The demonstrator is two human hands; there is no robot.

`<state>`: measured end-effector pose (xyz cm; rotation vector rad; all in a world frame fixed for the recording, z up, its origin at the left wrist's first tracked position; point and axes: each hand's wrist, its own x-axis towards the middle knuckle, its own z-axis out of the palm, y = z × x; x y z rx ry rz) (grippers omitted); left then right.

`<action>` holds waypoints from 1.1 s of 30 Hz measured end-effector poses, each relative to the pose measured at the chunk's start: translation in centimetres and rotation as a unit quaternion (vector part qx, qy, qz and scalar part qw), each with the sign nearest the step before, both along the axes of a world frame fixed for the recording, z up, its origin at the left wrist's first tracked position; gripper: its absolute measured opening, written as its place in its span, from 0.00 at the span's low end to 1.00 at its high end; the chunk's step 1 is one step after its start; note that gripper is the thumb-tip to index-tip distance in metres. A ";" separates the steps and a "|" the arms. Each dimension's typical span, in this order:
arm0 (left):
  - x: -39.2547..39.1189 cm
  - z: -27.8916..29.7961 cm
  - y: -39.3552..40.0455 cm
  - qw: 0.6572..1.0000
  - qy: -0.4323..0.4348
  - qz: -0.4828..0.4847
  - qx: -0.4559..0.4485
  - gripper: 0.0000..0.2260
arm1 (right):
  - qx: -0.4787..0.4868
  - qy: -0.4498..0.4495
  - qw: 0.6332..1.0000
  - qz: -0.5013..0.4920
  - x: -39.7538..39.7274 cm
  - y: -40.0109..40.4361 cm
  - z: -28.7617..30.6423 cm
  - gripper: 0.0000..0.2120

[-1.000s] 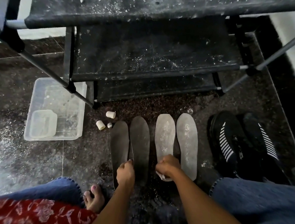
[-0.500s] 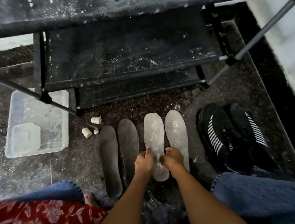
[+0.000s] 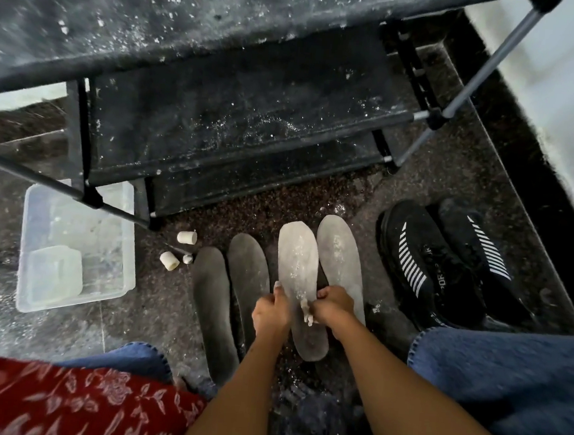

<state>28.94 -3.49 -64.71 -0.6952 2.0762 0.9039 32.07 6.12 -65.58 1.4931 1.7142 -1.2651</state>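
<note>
Pale insole (image 3: pixel 297 262), down on the floor (image 3: pixel 155 296) just beside its twin (image 3: pixel 339 259): you are gripping its edges, left hand (image 3: pixel 271 310) and right hand (image 3: pixel 333 306) both curled round it; be holding it flat while rubbing.

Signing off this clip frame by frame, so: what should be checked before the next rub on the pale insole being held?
1. Left hand grips the pale insole at its left edge: ok.
2. Right hand pinches the whitish lump against that insole: ok.
3. How much of the lump is left: cannot tell, the fingers hide most of it.
4. Insole flat on the floor or lifted: cannot tell.
5. Gap to the second pale insole on its right: not ok, their edges appear to meet near the toe.
6. Spare white stubs on the floor near the rack leg: ok.
</note>
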 end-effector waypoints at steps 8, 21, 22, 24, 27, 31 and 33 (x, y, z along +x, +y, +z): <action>-2.4 6.8 -1.0 0.988 0.127 -0.082 0.004 0.17 | 0.004 0.048 0.987 0.154 -2.9 1.3 7.2 0.06; -3.2 26.3 -1.2 0.921 0.262 -0.284 0.056 0.12 | -0.025 0.099 0.948 0.301 -3.9 4.8 30.4 0.07; -3.1 27.5 -1.6 0.919 0.264 -0.281 0.085 0.11 | -0.018 0.117 0.948 0.296 -3.7 5.0 31.8 0.09; -3.1 29.2 -2.4 0.915 0.270 -0.267 0.136 0.11 | -0.010 0.161 0.946 0.280 -3.5 5.3 34.1 0.10; -3.4 30.8 -3.0 0.920 0.266 -0.214 0.193 0.13 | -0.025 0.230 0.943 0.239 -3.1 5.1 36.3 0.05; -4.1 31.7 -3.2 0.928 0.207 -0.090 0.296 0.20 | -0.065 0.268 0.934 0.229 -2.9 4.6 36.3 0.09; -4.7 31.8 -3.4 0.917 0.180 -0.058 0.352 0.24 | -0.078 0.269 0.929 0.243 -3.3 4.2 36.1 0.10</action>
